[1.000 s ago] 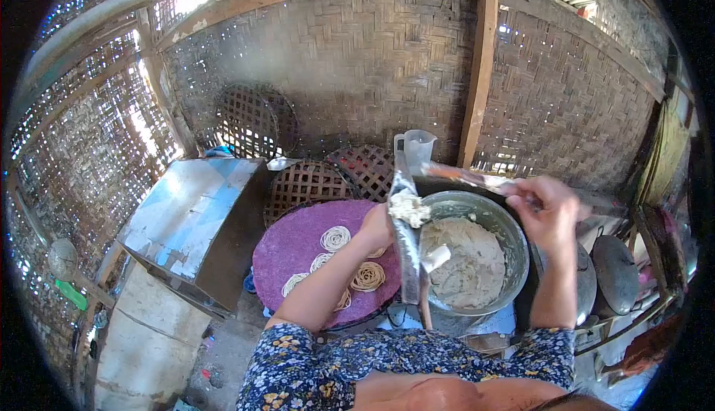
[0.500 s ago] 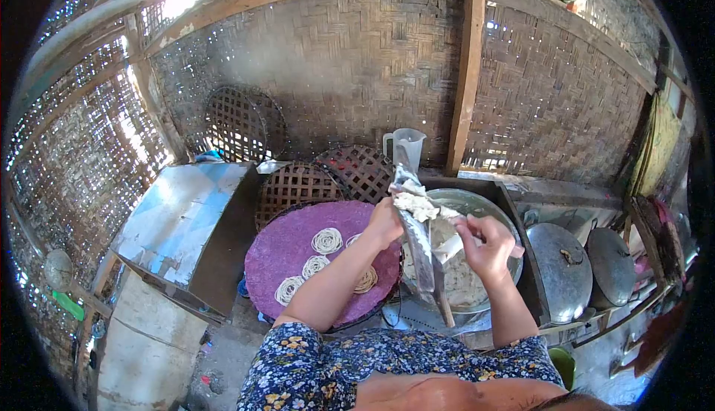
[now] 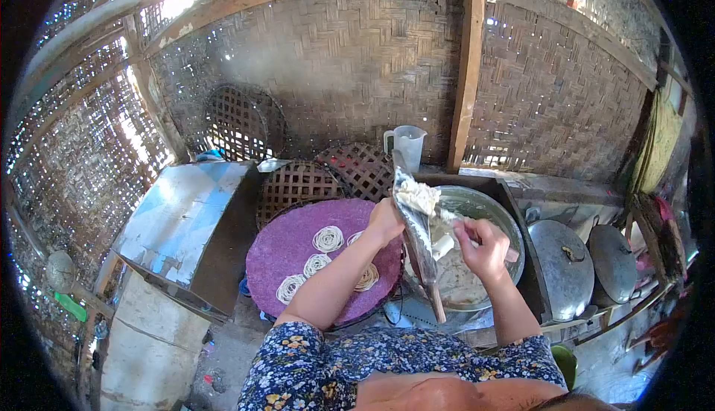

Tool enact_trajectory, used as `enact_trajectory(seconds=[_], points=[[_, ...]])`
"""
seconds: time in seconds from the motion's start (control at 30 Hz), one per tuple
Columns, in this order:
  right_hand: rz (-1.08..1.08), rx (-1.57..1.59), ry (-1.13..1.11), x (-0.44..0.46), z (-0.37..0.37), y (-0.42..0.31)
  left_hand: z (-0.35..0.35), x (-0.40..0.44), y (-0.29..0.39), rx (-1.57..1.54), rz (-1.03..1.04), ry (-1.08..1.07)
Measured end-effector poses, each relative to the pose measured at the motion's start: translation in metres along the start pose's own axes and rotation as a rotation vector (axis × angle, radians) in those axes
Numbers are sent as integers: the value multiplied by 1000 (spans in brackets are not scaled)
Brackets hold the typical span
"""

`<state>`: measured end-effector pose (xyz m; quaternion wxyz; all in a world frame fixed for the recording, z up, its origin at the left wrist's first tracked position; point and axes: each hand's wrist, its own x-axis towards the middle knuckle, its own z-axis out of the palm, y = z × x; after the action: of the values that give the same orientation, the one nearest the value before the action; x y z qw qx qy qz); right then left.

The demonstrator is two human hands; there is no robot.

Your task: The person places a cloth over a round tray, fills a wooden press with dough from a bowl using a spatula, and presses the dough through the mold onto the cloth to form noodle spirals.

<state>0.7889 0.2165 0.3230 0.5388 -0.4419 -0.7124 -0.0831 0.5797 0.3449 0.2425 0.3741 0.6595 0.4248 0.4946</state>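
Note:
My left hand (image 3: 386, 221) is wrapped round a long metal-and-wood tool (image 3: 421, 251) that slants over the left side of a big metal basin (image 3: 519, 243). Pale dough (image 3: 419, 197) is heaped on the tool's upper part. Closed round a wooden-handled spatula, my right hand (image 3: 484, 247) is over the basin, with the blade against the dough. More dough (image 3: 462, 284) lies in the basin, partly hidden by the tool and my hand. Left of it, a round purple tray (image 3: 272, 243) bears several pale coiled strands (image 3: 328, 239).
A plastic jug (image 3: 409, 146) stands behind the basin. Woven baskets (image 3: 298, 187) lean behind the tray. At the left is a blue-and-white box (image 3: 179, 217). Two lidded metal pots (image 3: 560, 269) stand at the right, and a woven wall (image 3: 357, 61) rises behind.
My right hand has come left and down, bringing the spatula from above the basin to the dough on the tool. The view has shifted slightly.

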Motion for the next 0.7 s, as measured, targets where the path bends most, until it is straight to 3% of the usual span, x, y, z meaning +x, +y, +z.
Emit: enact_trajectory(seconds=[0.03,0.1,0.13,0.17,0.2,0.23,0.27,0.3,0.37,0.4,0.47,0.53,0.57,0.6,0.67,0.7], points=[[-12,5,-26,-6,-2,-2,-6,0,-3,43,-41,9],[269,264,-164,-18,-11,-4,-20,-9,22,72,-156,29],[392,347,-219,-21,-17,6,-27,-8,24,-59,-148,37],[516,431,-273,-23,-22,18,-35,-1,15,-426,-85,-13],[535,347,-195,-24,-25,33,-48,-11,41,-474,-91,-77],[481,74,-174,-21,-36,37,-60,-22,67,-521,-97,-141],[545,-148,-280,-19,-43,40,-67,-19,67,-517,34,-89],[604,-373,-384,-19,-46,43,-75,-23,72,-661,19,-70],[334,-254,-339,-38,-33,63,-83,-20,62,-758,150,-17],[199,-196,-312,-39,-29,61,-84,-28,92,-832,171,-51],[720,712,-479,-42,-12,27,-81,-30,108,-970,222,-127],[854,1396,-674,-53,23,-5,-71,-28,113,-1037,363,-243],[918,1768,-890,-36,14,-48,-65,-27,111,-1062,428,-313],[1223,1921,-770,-32,12,-76,-62,-28,110,-1085,495,-383],[1009,2553,-766,-45,23,-77,-68,-52,131,-915,390,-314],[962,2546,-806,-42,21,-72,-71,-60,138,-827,339,-275]])
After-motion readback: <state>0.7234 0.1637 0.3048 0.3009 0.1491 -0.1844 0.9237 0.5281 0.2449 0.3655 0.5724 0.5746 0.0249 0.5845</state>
